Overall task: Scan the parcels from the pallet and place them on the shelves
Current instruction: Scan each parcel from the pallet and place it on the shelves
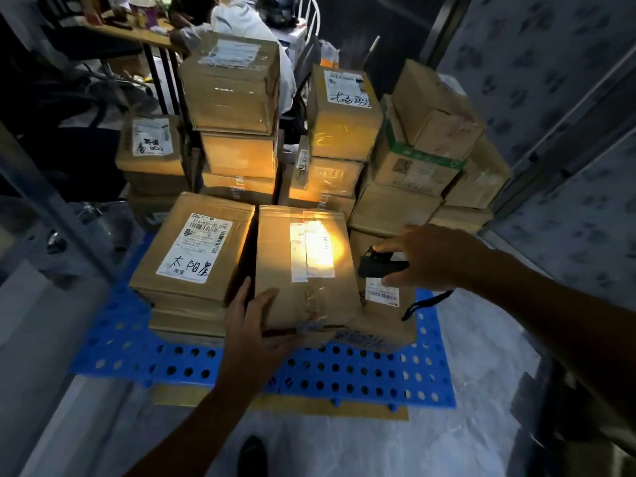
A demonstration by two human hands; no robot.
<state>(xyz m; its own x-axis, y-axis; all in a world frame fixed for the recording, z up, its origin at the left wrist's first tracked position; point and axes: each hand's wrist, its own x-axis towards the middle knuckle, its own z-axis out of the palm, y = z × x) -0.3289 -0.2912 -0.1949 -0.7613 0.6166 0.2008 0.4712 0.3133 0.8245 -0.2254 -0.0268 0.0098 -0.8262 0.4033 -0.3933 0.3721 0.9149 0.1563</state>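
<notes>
Several taped cardboard parcels are stacked on a blue perforated pallet point(344, 376). A flat brown parcel point(303, 297) lies at the front of the stack, its white label lit by a bright patch of light. My left hand point(253, 325) grips this parcel's near left corner, thumb on top. My right hand point(433, 258) holds a small black scanner point(378, 263) just right of the parcel, pointed at the lit label; a black wrist strap hangs below it. Left of it lies another parcel point(192, 249) with handwritten characters on its label.
Taller piles of boxes point(237, 94) rise behind and to the right point(423, 146). A person in white point(241, 18) sits at a cluttered table at the back. A patterned wall point(557, 98) stands on the right, metal framing point(51, 208) on the left. Grey floor lies in front.
</notes>
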